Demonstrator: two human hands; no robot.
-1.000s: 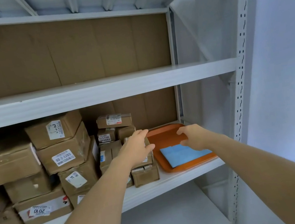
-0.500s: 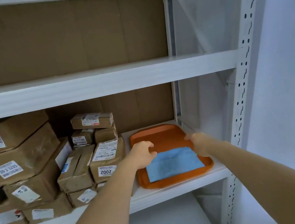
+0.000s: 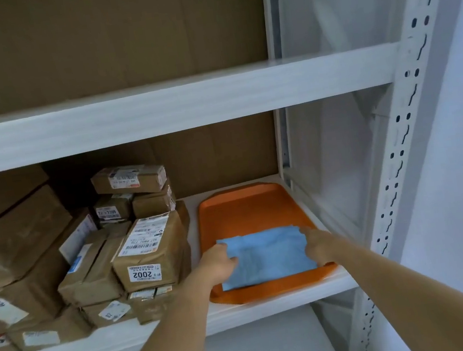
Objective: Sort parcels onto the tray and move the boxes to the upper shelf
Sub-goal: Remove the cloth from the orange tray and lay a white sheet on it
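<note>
L hand (image 3: 217, 262) & R hand (image 3: 317, 245), each grip on blue parcel (image 3: 265, 256) edges, atop orange tray (image 3: 244, 212).

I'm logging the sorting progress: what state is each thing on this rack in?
Orange tray: on middle shelf, holds only the cloth.
Blue cloth: flat on tray, gripped at both sides.
Left hand: grips the cloth.
Right hand: grips the cloth.
Parcels: stacked beside tray.
Upper shelf: no boxes visible.
</note>
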